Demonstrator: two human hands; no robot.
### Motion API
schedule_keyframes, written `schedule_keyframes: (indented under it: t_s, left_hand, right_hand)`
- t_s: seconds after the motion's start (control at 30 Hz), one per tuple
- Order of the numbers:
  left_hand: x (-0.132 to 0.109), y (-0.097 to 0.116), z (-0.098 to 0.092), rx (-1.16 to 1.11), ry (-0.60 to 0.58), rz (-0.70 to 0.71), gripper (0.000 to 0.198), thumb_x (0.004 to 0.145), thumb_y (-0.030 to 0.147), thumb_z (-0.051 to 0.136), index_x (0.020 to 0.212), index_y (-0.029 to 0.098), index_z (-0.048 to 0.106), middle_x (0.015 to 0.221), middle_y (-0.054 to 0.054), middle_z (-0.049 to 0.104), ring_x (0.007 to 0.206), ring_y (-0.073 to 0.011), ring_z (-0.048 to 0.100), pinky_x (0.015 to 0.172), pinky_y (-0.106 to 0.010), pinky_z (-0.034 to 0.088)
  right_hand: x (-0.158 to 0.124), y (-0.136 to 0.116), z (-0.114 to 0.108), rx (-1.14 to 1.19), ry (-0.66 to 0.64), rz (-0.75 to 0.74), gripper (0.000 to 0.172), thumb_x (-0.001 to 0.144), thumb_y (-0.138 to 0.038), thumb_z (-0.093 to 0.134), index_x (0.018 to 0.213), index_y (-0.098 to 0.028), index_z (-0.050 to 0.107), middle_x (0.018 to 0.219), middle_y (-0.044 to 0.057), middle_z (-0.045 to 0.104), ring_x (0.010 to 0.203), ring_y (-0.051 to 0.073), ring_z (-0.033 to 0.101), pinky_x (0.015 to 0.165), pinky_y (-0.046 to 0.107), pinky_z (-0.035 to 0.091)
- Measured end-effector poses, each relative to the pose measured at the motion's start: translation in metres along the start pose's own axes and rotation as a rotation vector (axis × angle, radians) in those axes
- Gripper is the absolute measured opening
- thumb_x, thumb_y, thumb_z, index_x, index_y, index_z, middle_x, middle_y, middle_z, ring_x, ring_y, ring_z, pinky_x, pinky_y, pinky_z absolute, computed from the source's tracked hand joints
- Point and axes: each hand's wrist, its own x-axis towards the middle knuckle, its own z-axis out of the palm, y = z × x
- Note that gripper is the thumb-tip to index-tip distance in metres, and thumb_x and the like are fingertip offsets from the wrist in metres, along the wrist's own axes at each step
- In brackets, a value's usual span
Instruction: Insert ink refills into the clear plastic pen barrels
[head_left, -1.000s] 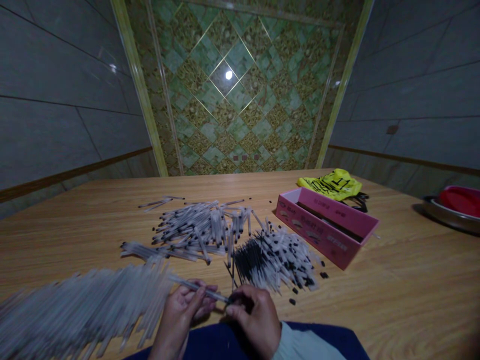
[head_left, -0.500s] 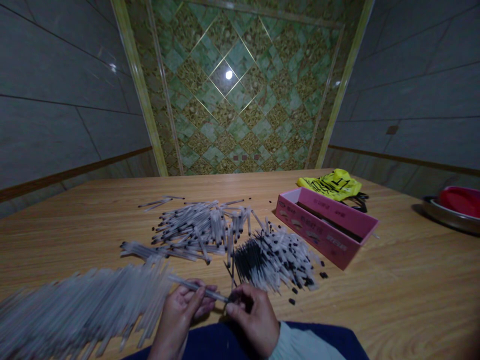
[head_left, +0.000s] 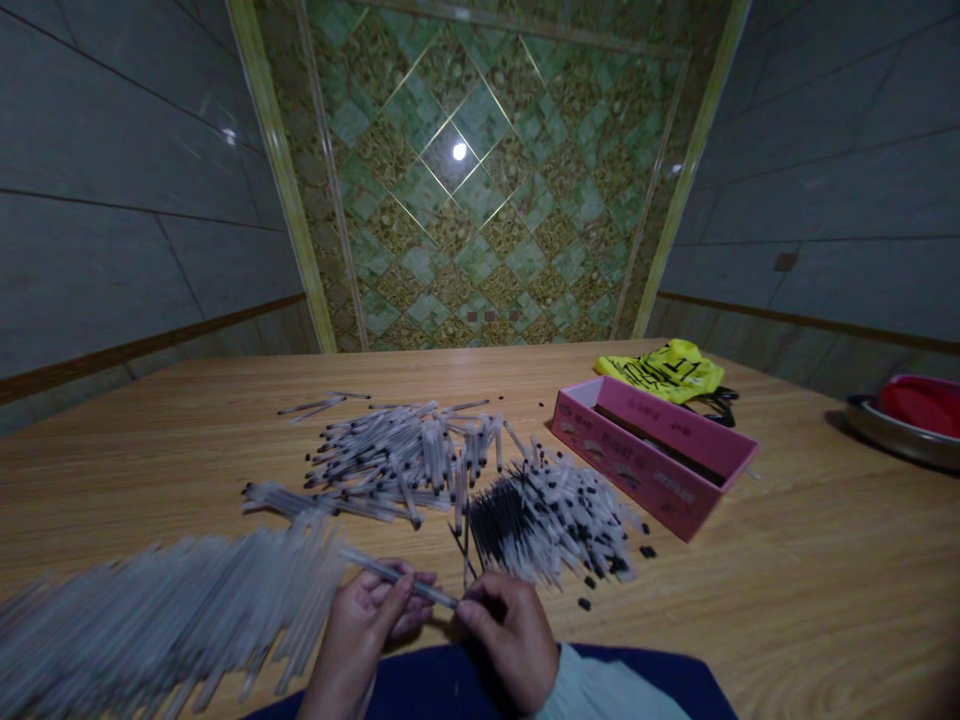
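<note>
A translucent pen (head_left: pixel 441 597) slants between my two hands above the table's front edge. My left hand (head_left: pixel 375 612) is closed around its barrel, thumb on top, with the far end sticking out to the upper left. Thumb and fingers of my right hand (head_left: pixel 511 635) pinch the near end, hiding its tip. Beside my left hand lies a broad pile of clear pen barrels (head_left: pixel 172 605). Just beyond my right hand is a heap of thin, dark-and-white pen refills (head_left: pixel 547 515). Farther back rests a pile of pens with dark ends (head_left: pixel 382 450).
An open pink box (head_left: pixel 637 460) stands to the right, with a yellow bag (head_left: pixel 664 370) behind it. Small black caps (head_left: pixel 584 604) are scattered near the refills. At the far right sits a metal tray (head_left: pixel 892 432) with a red container (head_left: pixel 922 405). A few pens (head_left: pixel 319 405) lie at the back left.
My right thumb and fingers have shifted slightly at the pen's near end. The left hand keeps its hold, and the piles look the same.
</note>
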Motion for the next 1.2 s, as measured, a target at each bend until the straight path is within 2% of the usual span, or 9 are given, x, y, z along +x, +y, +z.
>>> schedule_keyframes:
  t_s: [0.1, 0.2, 0.37, 0.47, 0.53, 0.6, 0.7, 1.03, 1.2]
  left_hand:
    - [-0.001, 0.001, 0.001, 0.0, 0.01, -0.002, 0.043, 0.054, 0.033, 0.079, 0.083, 0.014, 0.054, 0.079, -0.011, 0.073, 0.067, -0.0224, 0.069, 0.062, -0.032, 0.056]
    - [-0.001, 0.001, 0.001, -0.005, 0.031, 0.004, 0.044, 0.052, 0.034, 0.08, 0.082, 0.014, 0.055, 0.078, -0.01, 0.073, 0.065, -0.0214, 0.068, 0.06, -0.03, 0.056]
    - [-0.001, 0.003, 0.001, -0.003, 0.017, -0.015, 0.044, 0.052, 0.036, 0.079, 0.082, 0.014, 0.055, 0.078, -0.01, 0.073, 0.062, -0.0206, 0.068, 0.057, -0.028, 0.055]
    - [-0.002, 0.007, 0.0, -0.026, 0.013, -0.002, 0.041, 0.056, 0.034, 0.077, 0.084, 0.014, 0.055, 0.079, -0.01, 0.073, 0.067, -0.0214, 0.068, 0.059, -0.027, 0.054]
    - [-0.003, 0.01, -0.001, -0.055, 0.035, -0.001, 0.04, 0.056, 0.032, 0.078, 0.084, 0.013, 0.056, 0.078, -0.009, 0.073, 0.067, -0.0199, 0.068, 0.061, -0.027, 0.054]
    - [-0.003, 0.012, -0.003, -0.087, 0.065, -0.001, 0.04, 0.055, 0.029, 0.079, 0.083, 0.013, 0.056, 0.079, -0.009, 0.073, 0.066, -0.0185, 0.068, 0.062, -0.026, 0.055]
    - [-0.002, 0.013, -0.005, -0.115, 0.07, 0.006, 0.038, 0.055, 0.028, 0.079, 0.081, 0.013, 0.057, 0.081, -0.009, 0.073, 0.068, -0.0181, 0.067, 0.063, -0.026, 0.055]
    - [-0.001, 0.01, -0.008, -0.147, 0.05, -0.012, 0.034, 0.057, 0.026, 0.079, 0.08, 0.012, 0.059, 0.082, -0.009, 0.072, 0.069, -0.0176, 0.068, 0.063, -0.025, 0.055]
    - [0.001, 0.009, -0.01, -0.194, 0.069, -0.001, 0.034, 0.052, 0.024, 0.081, 0.076, 0.012, 0.061, 0.079, -0.008, 0.073, 0.068, -0.018, 0.068, 0.064, -0.026, 0.056]
  right_hand:
    - [0.001, -0.002, 0.0, 0.018, 0.041, -0.002, 0.011, 0.065, -0.022, 0.066, 0.067, -0.016, 0.058, 0.062, -0.002, 0.051, 0.061, 0.012, 0.047, 0.056, 0.022, 0.034]
    - [0.001, -0.002, 0.001, 0.122, 0.018, 0.033, 0.025, 0.06, -0.025, 0.071, 0.078, -0.016, 0.056, 0.065, -0.003, 0.052, 0.058, 0.01, 0.045, 0.052, 0.02, 0.034]
    - [0.0, -0.001, 0.003, 0.233, -0.049, 0.02, 0.036, 0.075, -0.047, 0.06, 0.082, -0.012, 0.063, 0.065, 0.001, 0.056, 0.058, 0.011, 0.049, 0.055, 0.023, 0.037]
    - [0.002, -0.004, 0.0, 0.615, -0.075, 0.187, 0.064, 0.076, -0.066, 0.045, 0.097, -0.008, 0.061, 0.076, 0.009, 0.063, 0.055, 0.014, 0.057, 0.055, 0.026, 0.041]
    - [0.005, -0.007, -0.004, 0.927, -0.126, 0.355, 0.08, 0.074, -0.073, 0.036, 0.102, -0.003, 0.06, 0.085, 0.015, 0.065, 0.065, 0.02, 0.064, 0.06, 0.029, 0.045]
    - [0.008, -0.009, -0.01, 1.149, -0.203, 0.48, 0.087, 0.072, -0.076, 0.034, 0.102, 0.001, 0.06, 0.093, 0.022, 0.065, 0.079, 0.026, 0.066, 0.069, 0.033, 0.046]
    - [0.01, -0.008, -0.017, 1.317, -0.292, 0.533, 0.091, 0.071, -0.077, 0.035, 0.104, 0.004, 0.059, 0.098, 0.026, 0.064, 0.086, 0.029, 0.065, 0.076, 0.036, 0.045]
    - [0.007, -0.004, -0.018, 1.384, -0.362, 0.498, 0.091, 0.072, -0.077, 0.033, 0.104, 0.005, 0.06, 0.098, 0.024, 0.065, 0.091, 0.03, 0.063, 0.077, 0.037, 0.044]
    - [0.008, -0.005, -0.017, 1.336, -0.329, 0.515, 0.088, 0.072, -0.077, 0.033, 0.095, 0.003, 0.063, 0.091, 0.025, 0.066, 0.08, 0.028, 0.065, 0.071, 0.036, 0.044]
